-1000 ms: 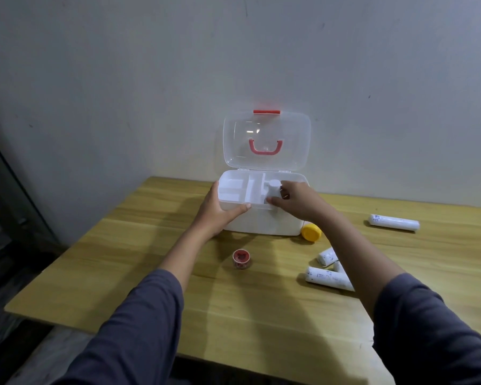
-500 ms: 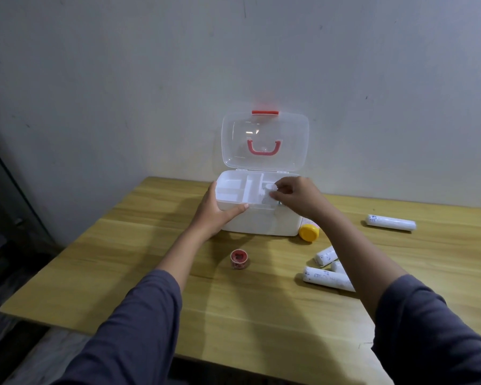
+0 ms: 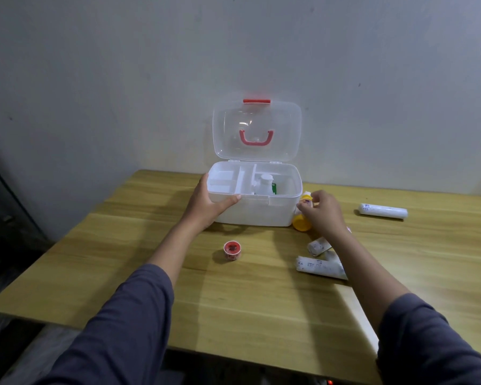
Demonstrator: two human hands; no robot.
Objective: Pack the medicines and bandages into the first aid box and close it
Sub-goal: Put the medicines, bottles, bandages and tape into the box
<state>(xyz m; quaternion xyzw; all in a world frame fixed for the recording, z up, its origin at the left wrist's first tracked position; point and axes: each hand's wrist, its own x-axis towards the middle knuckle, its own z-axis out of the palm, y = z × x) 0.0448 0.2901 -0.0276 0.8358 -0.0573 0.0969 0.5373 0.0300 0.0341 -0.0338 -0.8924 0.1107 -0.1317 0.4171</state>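
The white first aid box (image 3: 250, 212) stands open at the back of the table, its clear lid (image 3: 257, 126) upright. A white medicine bottle (image 3: 263, 184) with a green label sits in the box's right compartment. My left hand (image 3: 206, 204) grips the box's front left corner, thumb along the front rim. My right hand (image 3: 321, 212) is just right of the box, its fingers and thumb pinching a yellow-capped bottle (image 3: 301, 222) that lies on the table. Bandage rolls lie at the far right (image 3: 383, 211) and beside my right forearm (image 3: 318, 245) (image 3: 317, 267).
A small red tape roll (image 3: 232, 249) stands on the wooden table (image 3: 178, 287) in front of the box. The box's left side holds a white divided tray (image 3: 224, 182). A wall rises right behind the box. The table's front and left edges are close.
My right hand let go of the white bottle inside the box and moved right and down to the yellow-capped bottle. My left hand stayed on the box.
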